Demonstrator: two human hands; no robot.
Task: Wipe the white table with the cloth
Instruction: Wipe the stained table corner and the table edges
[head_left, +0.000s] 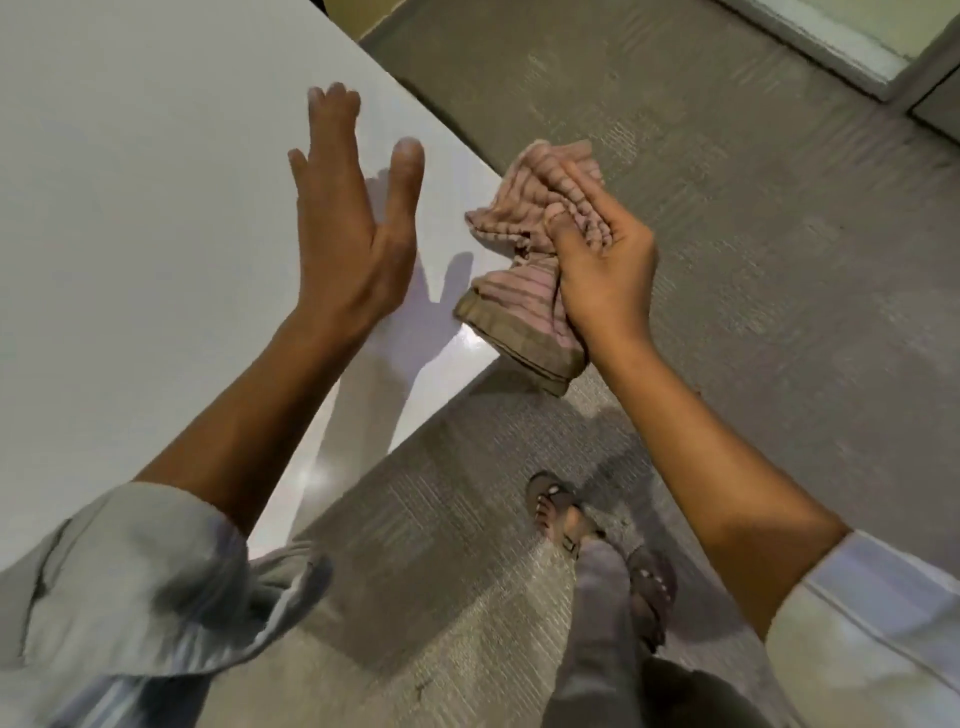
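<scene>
The white table (130, 218) fills the upper left, its corner near the centre of the view. My right hand (597, 260) grips a bunched pink ribbed cloth (519, 280) with a brown hem, held in the air just past the table's right corner. My left hand (353, 208) is raised above the tabletop with fingers straight and spread, holding nothing. Its shadow falls on the table near the corner.
Grey carpet (727, 208) covers the floor to the right of and below the table. My feet in sandals (556, 509) stand on it beside the table's near edge. A pale wall base or door frame (831, 47) runs along the top right.
</scene>
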